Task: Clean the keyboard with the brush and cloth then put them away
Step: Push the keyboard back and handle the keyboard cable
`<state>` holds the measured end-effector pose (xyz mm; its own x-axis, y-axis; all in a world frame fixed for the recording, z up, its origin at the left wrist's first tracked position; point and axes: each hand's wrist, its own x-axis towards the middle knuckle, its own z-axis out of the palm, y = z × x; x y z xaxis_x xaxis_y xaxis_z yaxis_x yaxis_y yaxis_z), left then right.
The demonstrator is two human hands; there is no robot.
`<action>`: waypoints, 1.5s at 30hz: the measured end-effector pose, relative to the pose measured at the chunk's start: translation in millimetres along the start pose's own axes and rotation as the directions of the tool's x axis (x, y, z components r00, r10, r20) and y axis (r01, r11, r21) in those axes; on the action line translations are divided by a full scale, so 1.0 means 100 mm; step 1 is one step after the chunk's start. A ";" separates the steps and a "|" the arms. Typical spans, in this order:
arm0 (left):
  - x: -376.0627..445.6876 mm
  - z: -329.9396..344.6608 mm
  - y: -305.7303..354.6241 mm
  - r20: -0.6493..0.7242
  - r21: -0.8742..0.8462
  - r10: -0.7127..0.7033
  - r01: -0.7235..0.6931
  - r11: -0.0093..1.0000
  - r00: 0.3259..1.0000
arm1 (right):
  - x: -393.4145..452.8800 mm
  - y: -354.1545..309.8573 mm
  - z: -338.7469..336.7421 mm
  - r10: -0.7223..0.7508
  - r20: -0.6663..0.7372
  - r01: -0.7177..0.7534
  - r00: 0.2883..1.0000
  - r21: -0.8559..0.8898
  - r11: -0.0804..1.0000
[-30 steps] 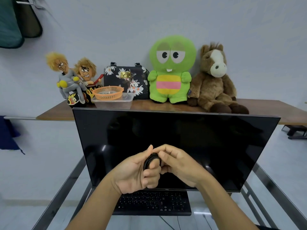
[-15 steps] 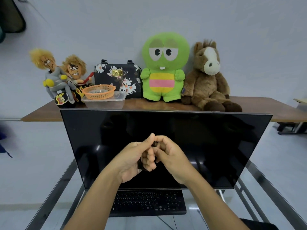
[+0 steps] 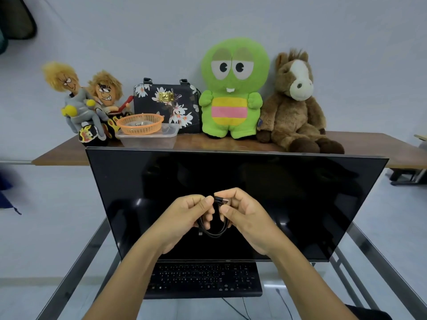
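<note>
A black keyboard (image 3: 203, 279) lies on the glass desk below the dark monitor (image 3: 231, 192). Both hands are raised in front of the screen, holding a coiled black cable (image 3: 217, 232). My left hand (image 3: 184, 220) grips the loop's left side. My right hand (image 3: 245, 218) pinches the cable's plug end between thumb and fingers. No brush or cloth can be made out in view.
Behind the monitor a wooden shelf (image 3: 369, 144) carries an orange basket (image 3: 139, 123) on a clear plastic box (image 3: 147, 139), a floral bag (image 3: 166, 103), a green plush (image 3: 233, 88), a brown horse plush (image 3: 298, 105) and two dolls (image 3: 85, 100). Metal desk rails (image 3: 76, 264) run along both sides.
The hands have parted slightly and the cable loop now hangs visibly between them, with the plug end pinched in my right hand. The camera view shifted a little.
</note>
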<state>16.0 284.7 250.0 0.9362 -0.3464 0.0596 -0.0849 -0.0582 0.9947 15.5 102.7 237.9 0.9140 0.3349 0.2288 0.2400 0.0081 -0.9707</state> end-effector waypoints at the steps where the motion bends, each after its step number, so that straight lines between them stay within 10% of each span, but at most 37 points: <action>1: 0.01 0.00 -0.01 -0.029 0.078 0.019 -0.017 0.997 0.999 | 0.01 -0.01 0.00 0.006 -0.017 -0.007 1.000 -0.026 1.000; 12: 0.08 0.21 -0.20 -0.282 0.472 0.315 -0.154 0.868 0.906 | 0.10 -0.10 0.10 -0.088 -0.159 -0.046 0.983 -0.687 0.725; 18: 0.07 0.18 -0.28 -0.309 0.454 0.302 -0.139 0.880 0.902 | 0.05 -0.14 0.05 0.227 -0.085 -0.238 0.970 -0.170 0.956; 24: 0.05 0.19 -0.27 -0.301 0.339 0.145 -0.036 0.940 0.942 | 0.01 -0.04 0.09 0.298 0.005 -0.286 0.955 0.289 0.914; 31: 0.05 0.30 -0.41 -0.247 0.376 0.041 0.056 0.925 0.968 | -0.04 0.06 0.08 0.119 -0.221 -0.150 0.968 -0.128 0.980; 37: 0.10 0.34 -0.56 -0.117 0.268 -0.060 0.090 0.959 0.991 | -0.26 0.29 -0.20 0.335 -0.185 -0.330 0.924 0.059 0.942; 45: 0.30 0.82 -1.15 -0.069 0.002 -0.338 0.339 0.941 0.939 | -0.55 0.85 -0.66 0.496 -0.321 -0.567 0.807 -0.187 0.802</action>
<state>26.2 204.0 130.2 0.9310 -0.2406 -0.2745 0.2369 -0.1740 0.9558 7.3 22.7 147.9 0.9615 -0.0285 -0.2734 -0.2651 -0.3594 -0.8947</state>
